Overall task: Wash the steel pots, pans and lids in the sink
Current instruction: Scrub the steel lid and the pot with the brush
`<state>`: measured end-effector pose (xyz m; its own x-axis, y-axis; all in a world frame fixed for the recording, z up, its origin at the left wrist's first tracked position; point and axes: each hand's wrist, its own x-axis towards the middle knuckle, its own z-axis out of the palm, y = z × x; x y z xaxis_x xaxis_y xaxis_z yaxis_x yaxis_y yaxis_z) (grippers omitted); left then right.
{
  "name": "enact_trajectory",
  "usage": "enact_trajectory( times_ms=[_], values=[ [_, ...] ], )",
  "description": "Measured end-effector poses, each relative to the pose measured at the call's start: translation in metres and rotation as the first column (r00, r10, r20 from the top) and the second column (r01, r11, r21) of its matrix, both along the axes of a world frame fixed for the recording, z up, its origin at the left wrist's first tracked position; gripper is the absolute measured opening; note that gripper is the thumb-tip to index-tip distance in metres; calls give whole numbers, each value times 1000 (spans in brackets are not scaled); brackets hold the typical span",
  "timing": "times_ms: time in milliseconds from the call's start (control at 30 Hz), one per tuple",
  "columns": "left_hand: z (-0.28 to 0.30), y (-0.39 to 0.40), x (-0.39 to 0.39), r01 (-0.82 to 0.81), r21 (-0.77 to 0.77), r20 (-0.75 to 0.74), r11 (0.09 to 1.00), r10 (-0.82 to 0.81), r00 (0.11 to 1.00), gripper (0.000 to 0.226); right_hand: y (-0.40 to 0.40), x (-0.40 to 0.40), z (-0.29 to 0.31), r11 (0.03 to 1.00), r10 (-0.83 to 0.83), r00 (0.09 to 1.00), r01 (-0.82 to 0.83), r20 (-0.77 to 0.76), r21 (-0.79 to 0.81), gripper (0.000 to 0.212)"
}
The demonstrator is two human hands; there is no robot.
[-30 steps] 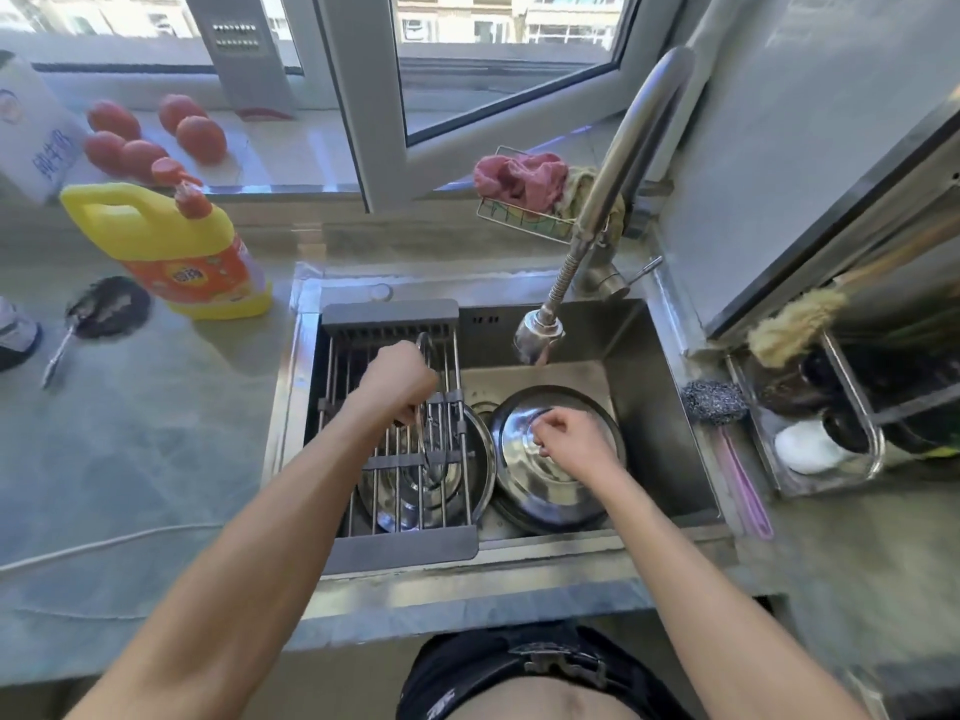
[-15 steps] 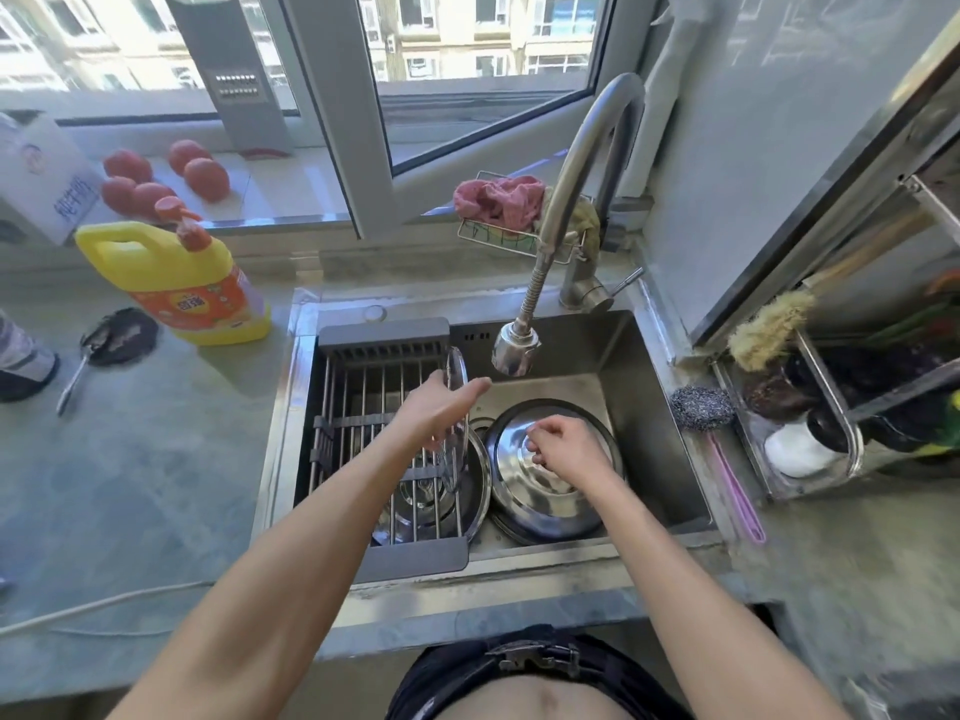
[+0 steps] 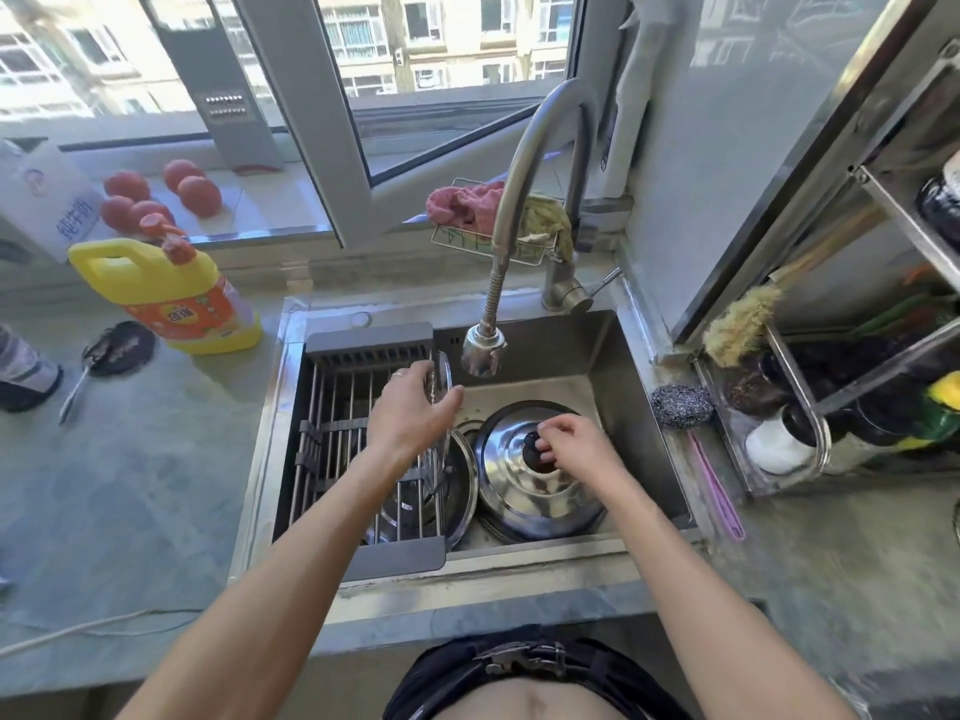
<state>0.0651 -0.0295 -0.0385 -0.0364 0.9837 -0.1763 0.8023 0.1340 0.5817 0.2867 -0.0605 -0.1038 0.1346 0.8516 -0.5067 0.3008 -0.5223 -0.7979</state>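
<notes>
I see my left hand (image 3: 410, 407) clasping a glass lid (image 3: 440, 402) that stands on edge against the drying rack (image 3: 337, 407), which spans the sink (image 3: 618, 366) from 9 o'clock. Under the rack's bars sits a steel pot (image 3: 457, 491). My right hand (image 3: 576, 444) pinches the dark knob (image 3: 537, 452) of a steel lid (image 3: 535, 506) lying dome-up at the sink's 3 o'clock half. The faucet head (image 3: 483, 350) hangs at 12 o'clock, just above both hands. On the counter at 10 o'clock stands a yellow detergent jug (image 3: 166, 293); at 3 o'clock a steel scourer (image 3: 680, 405) sits near a pink brush handle (image 3: 717, 501).
</notes>
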Motion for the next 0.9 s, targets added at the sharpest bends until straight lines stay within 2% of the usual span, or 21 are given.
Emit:
enact_trajectory(
  times_ms=[67,133,300,467,600,700,833,900],
  values=[
    [8,-8,8,14,152,3,988,-15,1000,44,-1,13,-2,1000,-20,1000,21,-16,7,15],
    [14,-15,18,32,195,65,980,-46,997,29,-5,25,-4,1000,-30,999,30,-19,8,16],
    [10,-23,51,19,122,197,992,-43,979,16,-14,62,-7,999,-49,999,49,19,-8,18],
    [-18,-18,90,61,-45,196,997,-51,979,14,-23,89,-9,999,-45,999,45,15,-22,17],
    [-64,-7,121,127,-223,107,967,-105,989,17,-28,111,-16,999,15,998,-13,61,-39,11],
    [-102,0,134,148,-322,-27,935,-165,986,25,-30,121,-13,996,71,987,-63,144,-56,17],
    [-157,10,148,210,-377,-206,902,-302,931,51,-34,136,-11,996,81,968,-69,239,-57,5],
    [-177,16,153,248,-399,-252,883,-366,896,55,-33,140,-7,997,67,953,-55,295,-48,14]
  ],
)
